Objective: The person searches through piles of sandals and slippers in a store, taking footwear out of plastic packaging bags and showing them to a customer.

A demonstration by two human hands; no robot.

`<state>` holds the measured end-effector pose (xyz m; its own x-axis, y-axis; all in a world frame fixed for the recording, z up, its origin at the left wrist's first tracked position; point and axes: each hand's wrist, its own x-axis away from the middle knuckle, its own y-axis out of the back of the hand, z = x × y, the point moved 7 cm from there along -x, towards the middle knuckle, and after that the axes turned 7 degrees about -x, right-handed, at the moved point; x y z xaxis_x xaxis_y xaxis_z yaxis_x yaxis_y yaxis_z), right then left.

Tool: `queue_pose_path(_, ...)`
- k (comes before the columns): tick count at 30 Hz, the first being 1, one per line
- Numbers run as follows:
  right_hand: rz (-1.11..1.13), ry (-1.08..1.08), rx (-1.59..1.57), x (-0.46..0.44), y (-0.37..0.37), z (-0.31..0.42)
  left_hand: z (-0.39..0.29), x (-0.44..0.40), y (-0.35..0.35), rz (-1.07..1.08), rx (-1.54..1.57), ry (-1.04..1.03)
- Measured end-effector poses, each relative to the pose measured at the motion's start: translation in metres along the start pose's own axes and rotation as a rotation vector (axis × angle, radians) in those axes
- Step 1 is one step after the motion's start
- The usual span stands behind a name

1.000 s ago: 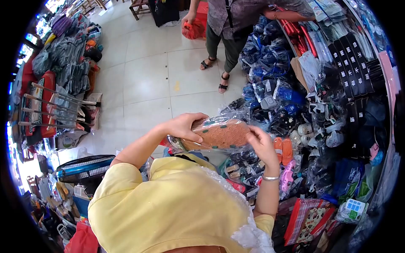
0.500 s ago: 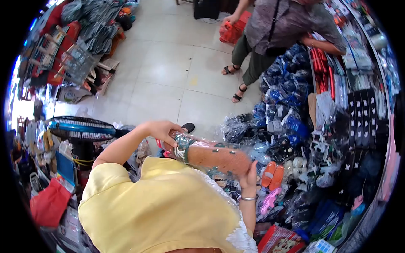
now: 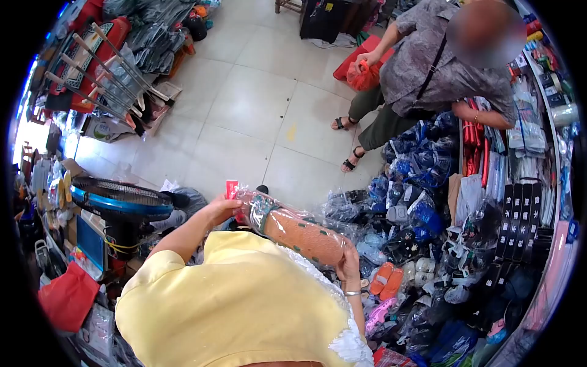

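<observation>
Both my hands hold a plastic-wrapped sandal (image 3: 302,234) in front of my chest. It has a tan textured sole, dark green bits along the edges and a clear, shiny wrapper. My left hand (image 3: 221,211) pinches the wrapper at the left end, where a red tag (image 3: 232,189) sticks up above the fingers. At the lower right end, my right hand (image 3: 349,264) grips the sole, its wrist wearing a silver bracelet. The sandal slants down to the right. Some fingers of each hand are hidden from view.
A blue-rimmed fan (image 3: 122,199) stands at my left. Bagged shoes (image 3: 409,159) pile up on the right, with orange slippers (image 3: 386,280) and a pink clog (image 3: 380,315) nearer. Across the tiled floor (image 3: 244,113), another person (image 3: 422,67) holds a red bag (image 3: 362,76).
My left hand has shifted from over the sandal's top to its far left end, uncovering the red tag. The sandal now slants more steeply. The view has tilted, so the surroundings sit lower.
</observation>
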<state>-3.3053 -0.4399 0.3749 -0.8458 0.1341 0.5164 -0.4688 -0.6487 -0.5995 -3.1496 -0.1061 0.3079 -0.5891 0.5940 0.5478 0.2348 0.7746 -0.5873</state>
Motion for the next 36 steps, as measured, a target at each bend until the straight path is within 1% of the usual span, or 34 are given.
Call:
queue_pose_path(1, -0.003, -0.007, 0.005, -0.011, -0.014, 0.001, -0.006, -0.009, -0.003, -0.004, 0.008, 0.002)
queue_pose_path(3, -0.142, 0.084, 0.151, -0.032, -0.034, 0.003, -0.028, -0.021, 0.003, -0.209, -0.042, -0.072)
queue_pose_path(5, -0.096, 0.053, 0.131, -0.055, -0.046, -0.008, -0.035, -0.042, 0.024, -0.283, 0.022, -0.157)
queue_pose_path(7, -0.061, 0.02, 0.078, -0.074, -0.069, -0.01, -0.059, -0.051, 0.04, -0.368, -0.099, -0.175)
queue_pose_path(9, -0.071, -0.028, 0.088, -0.085, -0.081, -0.016, -0.085, -0.053, 0.041, -0.428, 0.009, -0.219)
queue_pose_path(10, 0.038, -0.039, 0.106, -0.093, -0.097, -0.017, -0.098, -0.054, 0.042, -0.459, 0.008, -0.274)
queue_pose_path(11, 0.147, -0.048, 0.121, -0.099, -0.11, -0.017, -0.101, -0.056, 0.054, -0.482, 0.019, -0.277)
queue_pose_path(12, 0.074, -0.099, 0.185, -0.107, -0.104, -0.022, -0.101, -0.06, 0.068, -0.519, -0.064, -0.257)
queue_pose_path(13, 0.09, -0.12, 0.196, -0.112, -0.105, -0.022, -0.106, -0.058, 0.07, -0.555, -0.144, -0.237)
queue_pose_path(14, 0.122, -0.149, 0.214, -0.115, -0.104, -0.021, -0.117, -0.053, 0.064, -0.631, -0.107, -0.3)
queue_pose_path(15, 0.151, -0.176, 0.229, -0.117, -0.104, -0.02, -0.115, -0.052, 0.068, -0.65, -0.097, -0.305)
queue_pose_path(16, 0.136, -0.208, 0.222, -0.117, -0.12, -0.009, -0.115, -0.048, 0.08, -0.758, -0.139, -0.304)
queue_pose_path(17, 0.144, -0.219, 0.226, -0.117, -0.116, 0.004, -0.115, -0.042, 0.091, -0.861, -0.183, -0.299)
queue_pose_path(18, 0.123, -0.141, 0.268, -0.119, -0.102, 0.029, -0.116, -0.025, 0.115, -1.066, -0.188, -0.213)
queue_pose_path(19, 0.101, -0.061, 0.309, -0.122, -0.089, 0.057, -0.134, -0.003, 0.117, -1.09, -0.113, -0.356)
queue_pose_path(20, 0.075, -0.025, 0.307, -0.123, -0.079, 0.082, -0.135, 0.016, 0.14, -1.183, -0.043, -0.445)
queue_pose_path(21, 0.04, 0.016, 0.306, -0.123, -0.068, 0.107, -0.143, 0.04, 0.148, -1.237, -0.054, -0.438)
queue_pose_path(22, 0.047, 0.06, 0.429, -0.127, -0.059, 0.127, -0.154, 0.057, 0.142, -1.245, -0.025, -0.461)
queue_pose_path(23, -0.016, 0.086, 0.523, -0.136, -0.039, 0.141, -0.159, 0.067, 0.149, -1.252, -0.014, -0.618)
queue_pose_path(24, 0.002, 0.185, 0.719, -0.147, -0.042, 0.151, -0.145, 0.071, 0.188, -1.215, -0.079, -0.71)
queue_pose_path(25, 0.019, 0.281, 0.912, -0.162, -0.049, 0.158, -0.145, 0.081, 0.184, -1.272, -0.226, -0.619)
queue_pose_path(26, 0.018, 0.316, 1.042, -0.181, -0.048, 0.159, -0.145, 0.082, 0.171, -1.262, -0.211, -0.713)
queue_pose_path(27, 0.02, 0.352, 1.171, -0.203, -0.046, 0.157, -0.139, 0.083, 0.161, -1.283, -0.237, -0.736)
queue_pose_path(29, -0.05, 0.462, 1.352, -0.242, -0.042, 0.153, -0.112, 0.084, 0.162, -1.314, -0.191, -0.61)
queue_pose_path(31, -0.059, 0.479, 1.558, -0.279, -0.031, 0.141, -0.098, 0.077, 0.14, -1.228, -0.096, -0.71)
queue_pose_path(32, -0.021, 0.564, 1.539, -0.292, -0.023, 0.13, -0.085, 0.076, 0.135, -1.21, -0.04, -0.715)
queue_pose_path(33, -0.032, 0.322, 1.524, -0.312, -0.003, 0.106, -0.076, 0.075, 0.127, -1.206, -0.043, -0.719)
queue_pose_path(34, 0.134, 0.484, 1.479, -0.315, -0.001, 0.081, -0.067, 0.076, 0.121, -1.231, -0.004, -0.703)
queue_pose_path(36, 0.273, 0.423, 1.53, -0.31, 0.001, 0.021, -0.055, 0.079, 0.115, -1.262, 0.025, -0.683)
